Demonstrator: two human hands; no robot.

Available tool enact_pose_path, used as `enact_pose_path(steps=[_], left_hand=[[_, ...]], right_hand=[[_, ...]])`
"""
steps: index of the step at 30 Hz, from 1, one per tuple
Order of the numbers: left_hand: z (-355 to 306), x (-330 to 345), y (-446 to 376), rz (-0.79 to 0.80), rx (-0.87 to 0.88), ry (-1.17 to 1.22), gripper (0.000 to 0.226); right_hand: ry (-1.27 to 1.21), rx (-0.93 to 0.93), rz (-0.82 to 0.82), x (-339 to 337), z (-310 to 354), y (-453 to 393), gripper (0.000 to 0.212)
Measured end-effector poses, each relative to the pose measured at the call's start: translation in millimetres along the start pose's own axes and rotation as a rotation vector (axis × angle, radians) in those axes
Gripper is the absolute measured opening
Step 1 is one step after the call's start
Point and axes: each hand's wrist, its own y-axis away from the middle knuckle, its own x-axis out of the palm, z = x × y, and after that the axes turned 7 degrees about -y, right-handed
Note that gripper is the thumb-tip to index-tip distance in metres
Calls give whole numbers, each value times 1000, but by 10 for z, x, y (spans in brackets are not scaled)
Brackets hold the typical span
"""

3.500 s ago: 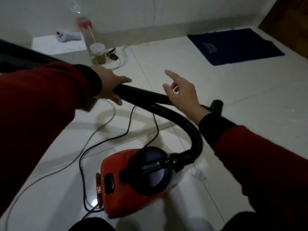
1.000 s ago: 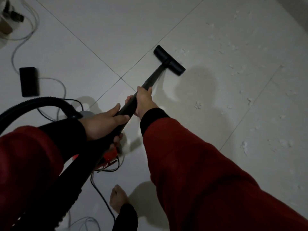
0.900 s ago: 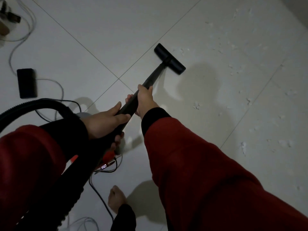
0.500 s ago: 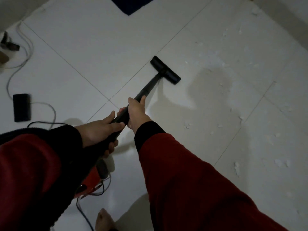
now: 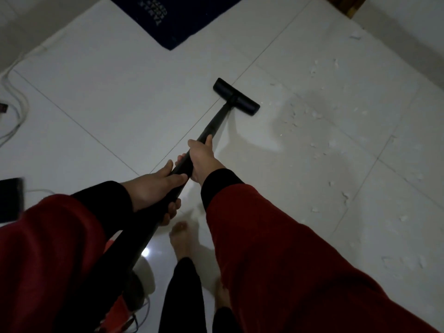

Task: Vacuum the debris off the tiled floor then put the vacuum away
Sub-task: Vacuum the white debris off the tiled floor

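- Your view has lifted in the last second — the dark blue rectangular mat (image 5: 182, 18) now shows at the top, and the white tiled floor (image 5: 101, 97) runs further ahead.
- You've pushed the black T-shaped vacuum floor head (image 5: 236, 97) forward to the edge of the scattered white debris (image 5: 312, 111); most of it is still unvacuumed.
- Your right hand (image 5: 204, 157) and left hand (image 5: 153, 188) both grip the black wand (image 5: 213, 127) — fingers wrapped round it, right ahead of left.

Your sleeves and the wand (image 5: 213, 126) hide most of the red vacuum body (image 5: 120, 306). The dark mat (image 5: 177, 18) and black device (image 5: 9, 200) are cropped by the frame edges. Mat lettering is unreadable.
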Motion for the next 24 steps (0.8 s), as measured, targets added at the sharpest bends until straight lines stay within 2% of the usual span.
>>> enact_pose_path(steps=[7,14,24], left_hand=[[-932,-295,-446,56,1,-68,65],[-1860,-598,-736,121,-102,-158,67],[-2995,-378,-1387,198,-63,-261,64]], right_hand=[[-115,-63,-32,396,770,-461,69],[-537,-99,1,738,1346,-646,59],[-497,-100,-104,748,2622,-1337,60]])
